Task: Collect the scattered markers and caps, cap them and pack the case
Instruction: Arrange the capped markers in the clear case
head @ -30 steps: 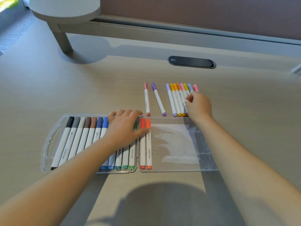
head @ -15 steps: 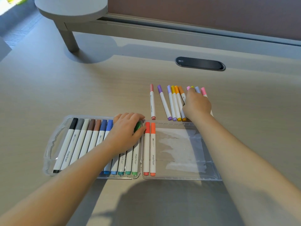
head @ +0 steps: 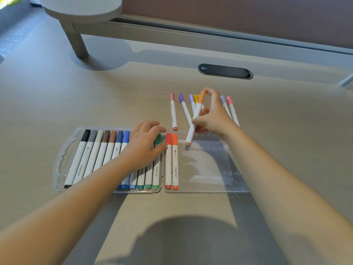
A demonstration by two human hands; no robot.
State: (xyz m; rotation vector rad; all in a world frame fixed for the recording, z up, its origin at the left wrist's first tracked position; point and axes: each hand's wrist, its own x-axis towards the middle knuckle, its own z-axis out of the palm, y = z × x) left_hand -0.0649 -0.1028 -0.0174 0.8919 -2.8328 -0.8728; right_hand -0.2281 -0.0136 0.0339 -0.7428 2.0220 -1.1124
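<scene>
A clear plastic marker case (head: 236,180) lies open on the desk. Its left half holds a row of several capped white markers; two red-orange markers (head: 171,161) lie at the left of its right half. My left hand (head: 145,144) rests flat on the markers in the left half, over a green one (head: 157,139). My right hand (head: 214,113) holds a light-orange marker (head: 194,121) tilted, its lower end above the case's far rim. Behind the case lie loose capped markers: a pink-red one (head: 173,111), purple (head: 185,109), lilac, yellow, and two at the right (head: 232,109).
A dark oval cable grommet (head: 225,71) is set in the desk beyond the markers. A grey raised shelf with a round end (head: 82,8) stands on a leg (head: 76,44) at the far left. A partition wall runs along the back.
My right hand has lifted the light-orange marker out of the loose row and tilted it toward the case. My left hand has stayed on the packed markers.
</scene>
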